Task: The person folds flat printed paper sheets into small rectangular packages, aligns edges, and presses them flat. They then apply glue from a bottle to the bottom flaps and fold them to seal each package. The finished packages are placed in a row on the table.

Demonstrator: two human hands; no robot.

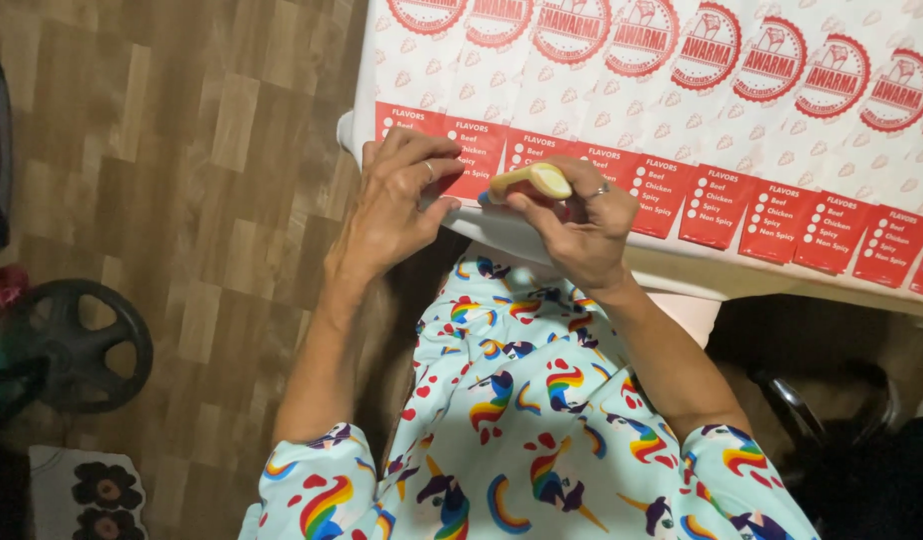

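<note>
- Right hand (582, 225) grips a small yellow glue stick (532, 180), held roughly level just over the near edge of the bench (582, 255); fingers pinch it from above and below, a ring on one of them.
- The stick's blue end (483, 198) points toward the left hand, close to its thumb.
- Left hand (397, 205) rests at the near left corner of the bench, fingers (432, 150) loosely curled together with their tips on a paper bag (472, 150); a ring shows on one finger. Cannot tell if they pinch the bag's edge or only press on it.
- Row of white paper bags (762, 130) with red round emblems and red lower panels, overlapped like shingles, runs along the bench from that corner toward its right end.
- Person is seated, lap in pale blue cloth (542, 420) printed with unicorns and rainbows.
- Wood-pattern floor (202, 160) left of the bench; a black wheel-shaped object (77, 345) lies on it, a flowered mat (92, 495) nearer.
</note>
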